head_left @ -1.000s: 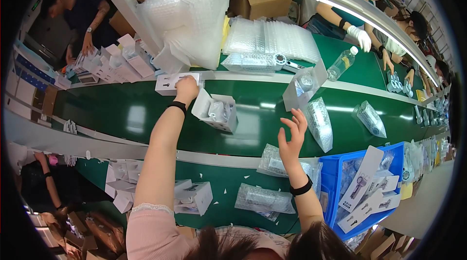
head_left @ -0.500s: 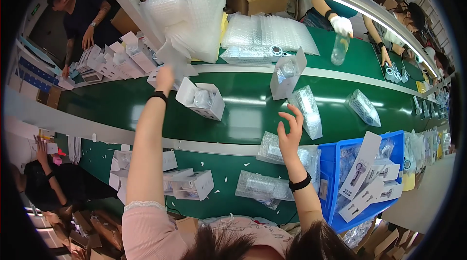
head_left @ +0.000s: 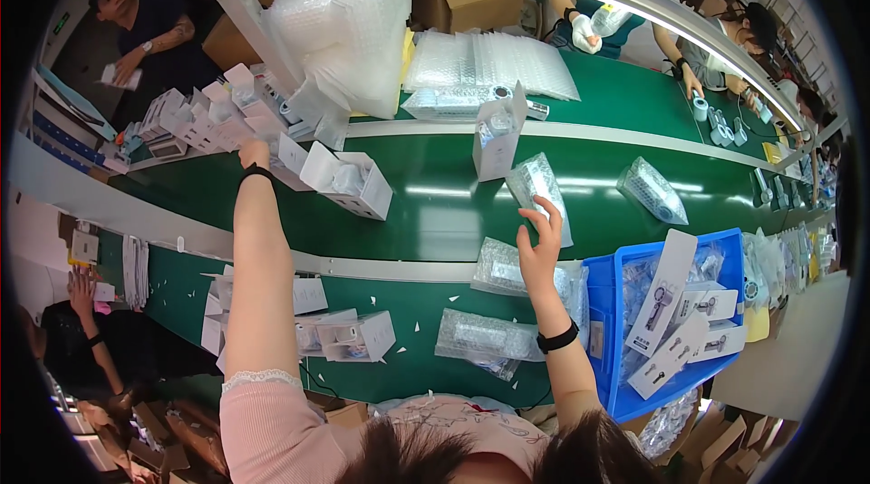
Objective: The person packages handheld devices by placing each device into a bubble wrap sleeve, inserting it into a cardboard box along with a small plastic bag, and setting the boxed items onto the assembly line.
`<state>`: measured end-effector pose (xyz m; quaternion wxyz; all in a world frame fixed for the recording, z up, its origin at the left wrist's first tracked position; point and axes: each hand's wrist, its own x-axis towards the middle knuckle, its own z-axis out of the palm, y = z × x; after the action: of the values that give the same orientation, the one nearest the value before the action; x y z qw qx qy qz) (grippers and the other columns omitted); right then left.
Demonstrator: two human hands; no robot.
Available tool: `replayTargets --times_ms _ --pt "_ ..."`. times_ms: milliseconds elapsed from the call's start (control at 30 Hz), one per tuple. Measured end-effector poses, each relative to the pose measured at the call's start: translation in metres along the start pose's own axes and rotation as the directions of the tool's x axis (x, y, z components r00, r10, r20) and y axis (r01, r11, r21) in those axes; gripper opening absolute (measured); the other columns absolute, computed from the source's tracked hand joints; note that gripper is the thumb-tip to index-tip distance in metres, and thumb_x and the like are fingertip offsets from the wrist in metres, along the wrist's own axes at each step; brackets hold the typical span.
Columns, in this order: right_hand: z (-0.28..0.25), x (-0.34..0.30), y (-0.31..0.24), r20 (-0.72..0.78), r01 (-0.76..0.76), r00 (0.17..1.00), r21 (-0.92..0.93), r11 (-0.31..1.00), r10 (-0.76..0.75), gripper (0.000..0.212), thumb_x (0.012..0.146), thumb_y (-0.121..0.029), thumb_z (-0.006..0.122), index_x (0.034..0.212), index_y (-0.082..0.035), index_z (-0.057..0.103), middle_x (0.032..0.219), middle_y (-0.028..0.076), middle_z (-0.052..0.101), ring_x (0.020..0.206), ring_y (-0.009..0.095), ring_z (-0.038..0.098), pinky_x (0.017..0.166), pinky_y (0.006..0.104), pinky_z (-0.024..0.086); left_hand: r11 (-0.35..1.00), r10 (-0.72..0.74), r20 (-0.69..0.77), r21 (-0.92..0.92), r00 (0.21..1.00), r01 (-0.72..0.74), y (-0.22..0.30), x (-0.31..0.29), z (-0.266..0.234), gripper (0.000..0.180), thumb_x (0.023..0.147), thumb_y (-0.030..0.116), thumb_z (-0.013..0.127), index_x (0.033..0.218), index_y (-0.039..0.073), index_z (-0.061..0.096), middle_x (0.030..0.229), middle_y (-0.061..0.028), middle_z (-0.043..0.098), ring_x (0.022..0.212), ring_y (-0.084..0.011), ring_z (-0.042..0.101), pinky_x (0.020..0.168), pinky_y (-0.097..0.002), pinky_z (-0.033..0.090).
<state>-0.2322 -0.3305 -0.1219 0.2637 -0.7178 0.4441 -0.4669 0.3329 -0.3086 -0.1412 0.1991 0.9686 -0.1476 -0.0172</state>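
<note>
My left hand [head_left: 256,155] reaches to the far left of the green belt [head_left: 430,221], against a white box [head_left: 289,160] by its rail. Its fingers are mostly hidden, so I cannot make out a grip. Just right of that stands an open white box [head_left: 350,181] with a clear-wrapped item inside. My right hand [head_left: 541,248] hovers empty, fingers apart and curved, over the near end of a bubble-wrapped packet [head_left: 536,189]. Beyond it an upright open white box [head_left: 497,135] rides on the belt, and another bubble-wrapped packet [head_left: 654,190] lies farther right.
A blue bin [head_left: 594,303] with printed boxes and wrapped items stands at my right. Bubble packets [head_left: 487,339] and open boxes [head_left: 353,336] lie on the near bench. Bubble bags [head_left: 340,31] are stacked across the belt. Co-workers stand at far left and far right.
My left hand has moved left and slightly down, away from the hanging bubble bag. Boxes and packets on the belt have shifted left. A co-worker's gloved hand has lifted a clear pouch.
</note>
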Motion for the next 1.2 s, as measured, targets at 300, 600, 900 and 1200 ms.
replayTargets --times_ms 300,600,900,1200 --pt "0.014 -0.02 -0.021 0.175 -0.032 0.985 0.135 0.99 0.008 0.024 0.067 0.001 0.054 0.09 -0.003 0.056 0.11 0.013 0.048 0.106 0.03 0.044 0.088 0.0356 0.036 0.999 0.008 -0.449 -0.028 0.893 -0.023 0.05 -0.009 -0.097 0.037 0.07 0.029 0.056 0.098 0.006 0.057 0.101 -0.0172 0.058 0.093 -0.0313 0.057 0.08 -0.0415 0.044" --pt "0.031 -0.097 -0.074 0.693 0.021 0.683 0.296 0.955 -0.23 0.065 0.067 -0.016 0.067 0.123 -0.005 0.037 0.121 0.016 0.041 0.113 0.033 0.038 0.094 0.0376 0.032 0.332 0.941 0.15 -0.248 0.302 -0.91 0.121 -0.283 -0.169 0.042 0.067 0.024 0.061 0.104 0.005 0.054 0.107 -0.0202 0.05 0.105 -0.0335 0.044 0.091 -0.0397 0.036" --pt "0.104 -0.177 -0.099 0.633 -0.056 0.719 0.463 0.885 -0.286 0.092 0.058 -0.018 0.074 0.132 -0.004 0.022 0.133 0.019 0.023 0.122 0.036 0.024 0.099 0.0399 0.026 0.325 0.684 0.72 -0.152 0.121 -0.933 -0.046 -0.326 -0.232 0.053 0.069 0.018 0.064 0.113 -0.001 0.043 0.109 -0.02 0.051 0.102 -0.0333 0.048 0.083 -0.0385 0.041" --pt "0.066 -0.129 -0.099 0.769 -0.189 0.615 0.358 0.915 -0.174 0.081 0.057 -0.02 0.074 0.123 -0.001 0.03 0.126 0.019 0.034 0.117 0.03 0.036 0.096 0.0351 0.032 0.403 0.775 0.566 -0.099 0.281 -0.91 -0.08 -0.306 -0.19 0.007 0.067 0.007 0.058 0.068 0.0 0.057 0.068 -0.0221 0.056 0.071 -0.0387 0.055 0.063 -0.0446 0.044"
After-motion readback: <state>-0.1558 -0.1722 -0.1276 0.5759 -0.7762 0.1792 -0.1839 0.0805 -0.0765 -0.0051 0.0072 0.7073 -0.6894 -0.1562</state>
